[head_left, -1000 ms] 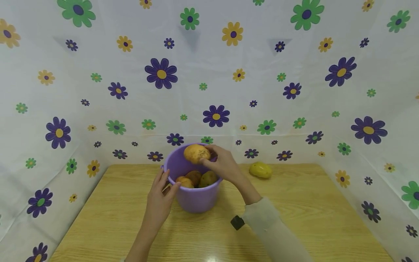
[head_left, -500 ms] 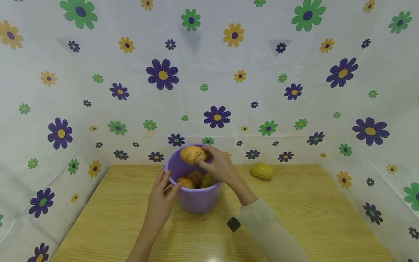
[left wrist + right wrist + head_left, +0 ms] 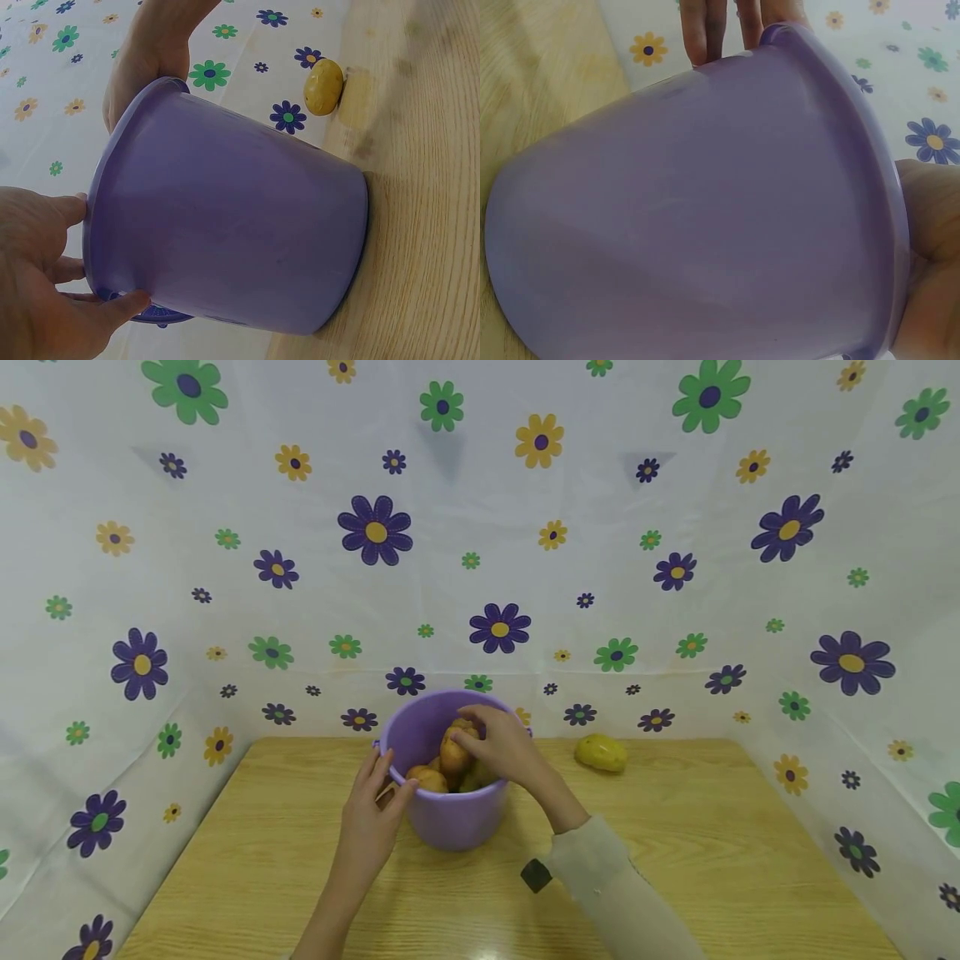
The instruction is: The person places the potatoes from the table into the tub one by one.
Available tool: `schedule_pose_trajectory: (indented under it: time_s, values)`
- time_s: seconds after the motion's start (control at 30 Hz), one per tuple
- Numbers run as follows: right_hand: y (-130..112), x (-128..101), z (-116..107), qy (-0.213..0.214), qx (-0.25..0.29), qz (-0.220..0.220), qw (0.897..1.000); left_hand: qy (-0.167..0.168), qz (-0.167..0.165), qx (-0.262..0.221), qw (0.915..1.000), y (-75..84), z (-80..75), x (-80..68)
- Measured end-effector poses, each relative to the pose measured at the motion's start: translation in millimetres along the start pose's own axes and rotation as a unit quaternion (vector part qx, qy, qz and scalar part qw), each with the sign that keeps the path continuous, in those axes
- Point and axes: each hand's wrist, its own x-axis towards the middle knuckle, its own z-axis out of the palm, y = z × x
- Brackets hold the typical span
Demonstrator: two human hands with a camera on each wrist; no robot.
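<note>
A purple bucket (image 3: 456,820) stands upright on the table with several potatoes inside. My left hand (image 3: 370,814) holds its near left rim, with fingertips against the outer wall in the left wrist view. My right hand (image 3: 504,743) reaches over the right rim and holds a tan potato (image 3: 453,755) between thumb and fingers, low inside the bucket. This potato touches or lies very close to the others; another tan potato (image 3: 427,778) sits at its left. The right wrist view shows mostly the bucket's wall (image 3: 705,202), with the held potato hidden.
One yellowish potato (image 3: 601,752) lies on the wooden table (image 3: 697,835), right of the bucket near the back edge. A flower-printed white sheet (image 3: 442,577) encloses the back and sides. A small black block (image 3: 536,875) is at the right sleeve (image 3: 600,868).
My right hand has moved left and lowered the tan potato from rim height down among the others, turning it more upright. My left hand has stayed on the rim.
</note>
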Motion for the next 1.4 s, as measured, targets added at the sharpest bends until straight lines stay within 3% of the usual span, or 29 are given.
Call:
schedule_pose_trajectory:
  time_s: [0.4, 0.73, 1.4]
  values:
    - [1.1, -0.7, -4.5, 0.004, 0.039, -0.007, 0.999, 0.001, -0.003, 0.001, 1.0, 1.3, 0.4, -0.5]
    - [1.4, -3.6, -13.5, -0.007, 0.08, 0.012, 0.997, -0.003, -0.008, -0.009, 0.9999, 1.8, -0.1, -0.8]
    - [15.4, -14.0, -29.2, 0.038, 0.102, 0.008, 0.994, -0.006, -0.009, 0.0, 0.9999, -1.2, -0.6, -1.8]
